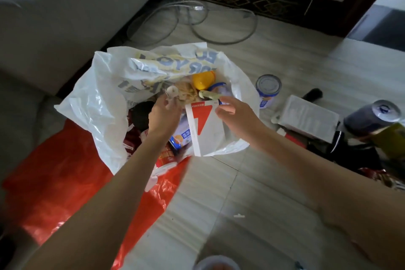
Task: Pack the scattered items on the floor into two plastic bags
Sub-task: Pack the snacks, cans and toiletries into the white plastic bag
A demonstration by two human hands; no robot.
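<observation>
A white plastic bag stands open on the floor, holding a yellow cap, a blue-and-white packet and other items. My right hand pinches the top corner of a white box with a red mark over the bag's mouth. My left hand is inside the bag and holds a small white plastic piece. A red plastic bag lies flat beneath my left forearm.
On the floor to the right lie a blue-labelled tin, a white box, a dark can, a black garment and snack wrappers. Grey cables coil by the wall. A grey sofa stands at left.
</observation>
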